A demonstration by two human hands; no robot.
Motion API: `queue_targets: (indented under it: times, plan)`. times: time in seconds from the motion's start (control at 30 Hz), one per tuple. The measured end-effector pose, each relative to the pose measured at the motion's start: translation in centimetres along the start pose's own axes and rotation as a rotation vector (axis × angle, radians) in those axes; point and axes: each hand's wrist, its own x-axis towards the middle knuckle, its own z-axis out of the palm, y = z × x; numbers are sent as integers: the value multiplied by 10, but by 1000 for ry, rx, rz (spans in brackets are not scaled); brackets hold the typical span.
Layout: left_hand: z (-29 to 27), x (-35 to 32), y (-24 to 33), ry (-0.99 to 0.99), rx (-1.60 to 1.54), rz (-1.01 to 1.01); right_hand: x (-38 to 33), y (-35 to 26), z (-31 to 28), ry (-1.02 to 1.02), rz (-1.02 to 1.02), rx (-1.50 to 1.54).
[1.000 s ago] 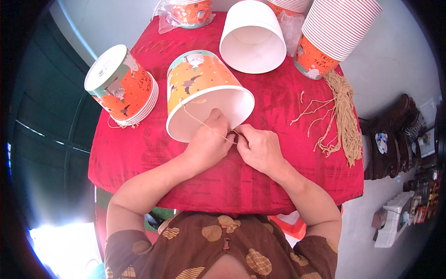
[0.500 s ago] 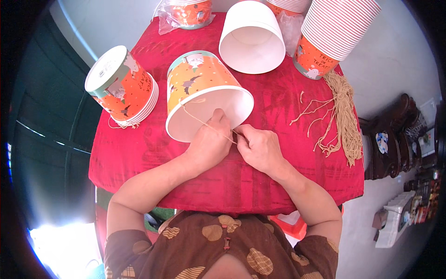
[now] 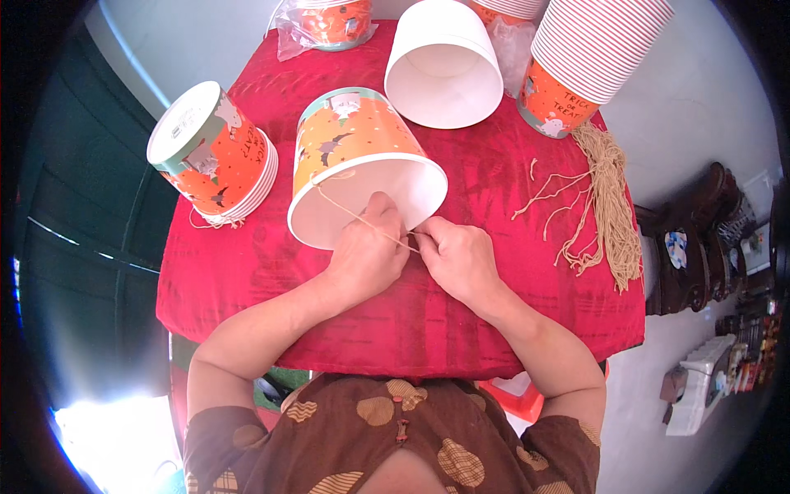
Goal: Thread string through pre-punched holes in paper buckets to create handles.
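Observation:
An orange printed paper bucket lies on its side on the red tablecloth, its white open mouth facing me. A tan string runs from the bucket's rim at the left down to my hands. My left hand rests against the bucket's rim and pinches the string. My right hand sits right beside it, fingers closed on the string's end where the two hands meet.
A stack of orange buckets lies at the table's left. A white bucket lies at the back, a tall stack at the back right, a wrapped stack at the far edge. A bundle of tan strings lies at the right.
Both hands stay pressed together at the bucket's rim with only small finger shifts; the string remains taut from the rim to my fingers.

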Motion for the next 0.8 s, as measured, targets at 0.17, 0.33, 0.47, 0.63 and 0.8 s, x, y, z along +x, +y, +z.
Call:
queue_targets:
  times: [0.17,0.33,0.47,0.63,0.8]
  plan:
    - [0,-1,0,13,-13,11,-1,-3,0,41,15,56]
    - [-5,-1,3,-23,0,28,-3,-2,2,96,47,219]
    - [-4,-2,2,8,-17,48,-3,1,3,90,55,247]
    - [-3,-3,0,30,-39,52,-2,0,-2,26,39,202]
    - [-1,-3,-5,20,-132,51,-1,-2,-3,-27,64,126]
